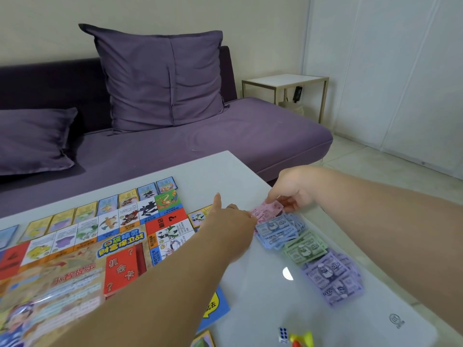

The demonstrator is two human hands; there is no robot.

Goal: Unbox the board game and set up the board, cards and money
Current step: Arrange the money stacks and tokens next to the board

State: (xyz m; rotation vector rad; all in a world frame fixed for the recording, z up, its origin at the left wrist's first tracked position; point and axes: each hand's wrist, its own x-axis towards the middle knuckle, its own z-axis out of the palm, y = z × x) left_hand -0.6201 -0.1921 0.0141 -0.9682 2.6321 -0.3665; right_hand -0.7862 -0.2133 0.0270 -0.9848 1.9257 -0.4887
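The colourful game board [75, 246] lies flat on the white table [225, 171], with property cards [140, 194] lined up along its far edge. To its right, play money sits in fanned piles: pink notes [263, 211], blue notes [275, 229], green notes [305, 249] and purple notes [333, 279]. My right hand [290, 189] pinches the far end of the pink notes. My left hand [233, 216] reaches across the board's corner, thumb raised, its fingers at the near end of the same pink pile. A red card deck [122, 269] rests on the board.
A blue card [215, 309], a die [283, 334] and yellow and red pawns [300, 339] lie near the table's front edge. A purple sofa [250, 131] with cushions stands behind the table, and a small side table [285, 81] stands at the right wall.
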